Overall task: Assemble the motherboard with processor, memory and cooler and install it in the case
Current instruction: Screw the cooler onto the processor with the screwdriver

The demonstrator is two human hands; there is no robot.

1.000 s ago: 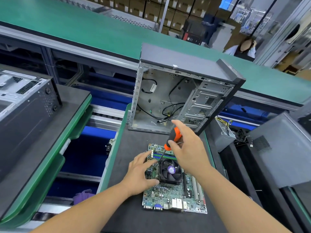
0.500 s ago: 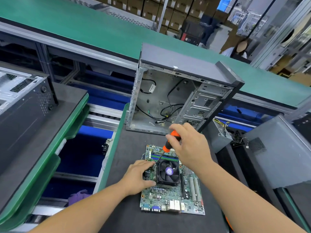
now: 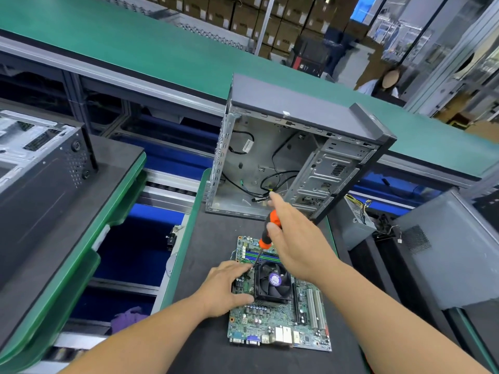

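While flat on the dark pallet [image 3: 205, 354] before the open case [image 3: 272, 163] as half a second ago, motherboard [image 3: 280, 322] braced beside cooler [image 3: 273, 282] by left hand [image 3: 226, 287], fingers relaxed. Right hand [image 3: 294, 238] now looser, forefinger straightened, thumb and palm gripping the orange screwdriver [image 3: 270, 230]. Tip hard to make out at cooler's far-left corner.

On your left a second computer case [image 3: 40, 168] lies on a dark pallet with green edge [image 3: 89, 238]. Beyond your work pallet runs a long green conveyor belt [image 3: 162, 49]. Far behind it you see stacked cardboard boxes [image 3: 243, 14]. Another person [image 3: 383, 86] sits behind the belt, at right.
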